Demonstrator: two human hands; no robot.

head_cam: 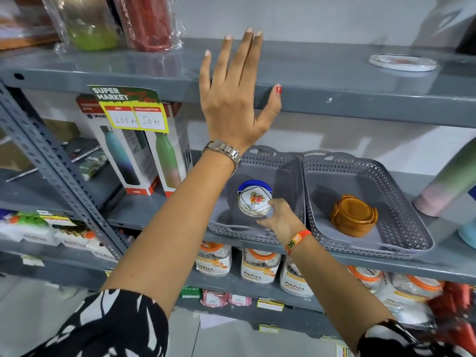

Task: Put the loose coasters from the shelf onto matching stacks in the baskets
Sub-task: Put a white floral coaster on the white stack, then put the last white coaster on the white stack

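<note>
My left hand rests flat and spread on the upper shelf, holding nothing. A loose white coaster lies on that shelf at the far right. On the middle shelf stand two grey baskets. In the left basket is a stack of white floral coasters with a blue one under it. My right hand reaches into this basket, fingertips on the top white coaster at its right edge. The right basket holds a stack of brown coasters.
Boxed bottles stand left of the baskets under a price tag. Wrapped bottles sit on the upper shelf's left. A pastel bottle leans at the right. Jars fill the shelf below.
</note>
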